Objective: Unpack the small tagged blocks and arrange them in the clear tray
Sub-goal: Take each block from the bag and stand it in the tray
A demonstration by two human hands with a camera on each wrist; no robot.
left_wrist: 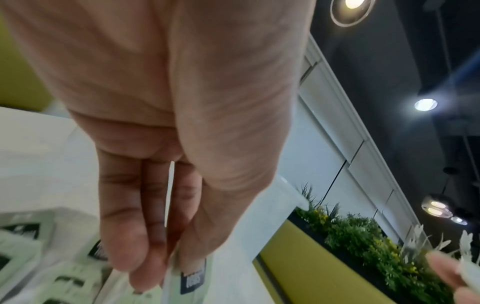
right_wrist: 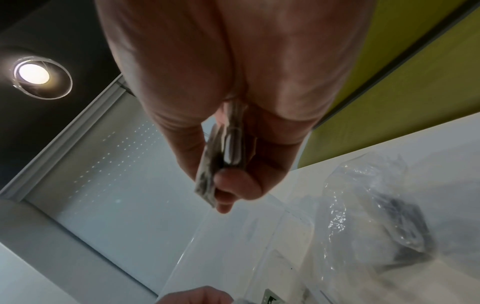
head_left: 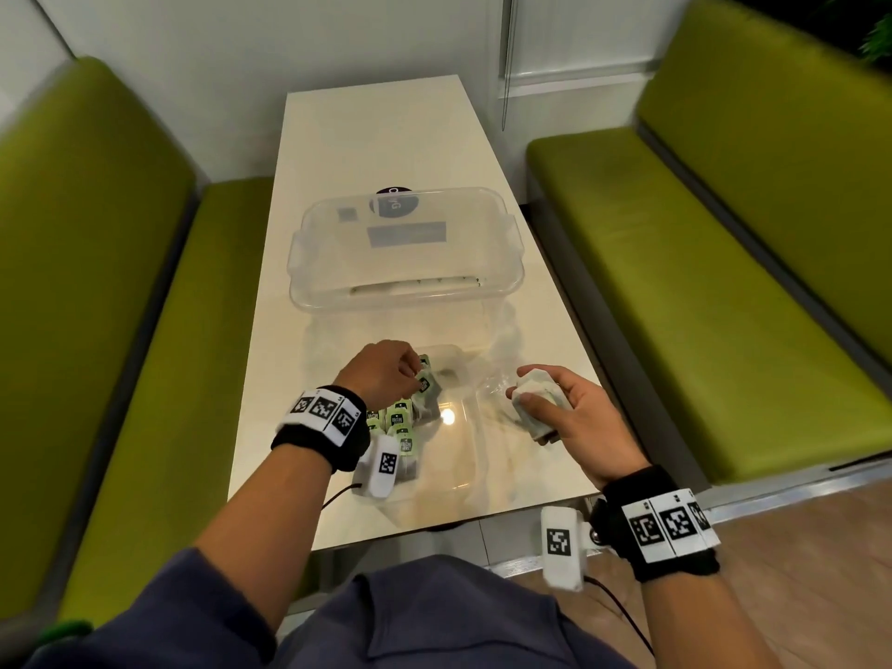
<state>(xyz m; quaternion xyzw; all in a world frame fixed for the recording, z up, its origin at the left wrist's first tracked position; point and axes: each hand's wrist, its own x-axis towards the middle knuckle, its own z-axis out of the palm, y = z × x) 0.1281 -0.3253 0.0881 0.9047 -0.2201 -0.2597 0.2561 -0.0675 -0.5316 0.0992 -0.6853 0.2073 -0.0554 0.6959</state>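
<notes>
Several small green-and-white tagged blocks point(head_left: 399, 426) stand packed in the left part of a shallow clear tray point(head_left: 464, 480) near the table's front edge. My left hand point(head_left: 416, 374) is over the tray's far left and pinches one tagged block point(head_left: 425, 381) between thumb and fingers; the left wrist view shows that block point(left_wrist: 192, 278) under the fingertips point(left_wrist: 145, 275), beside the packed blocks point(left_wrist: 39, 257). My right hand point(head_left: 523, 395) hovers right of the tray and grips a stack of pale blocks point(head_left: 536, 404), seen edge-on in the right wrist view point(right_wrist: 224, 156).
A large clear bin point(head_left: 405, 243) stands behind the tray in mid-table. Crumpled clear plastic wrap point(head_left: 490, 386) lies between the tray and my right hand, seen too as a bag point(right_wrist: 376, 216). Green benches point(head_left: 700, 292) flank the narrow white table point(head_left: 376, 127).
</notes>
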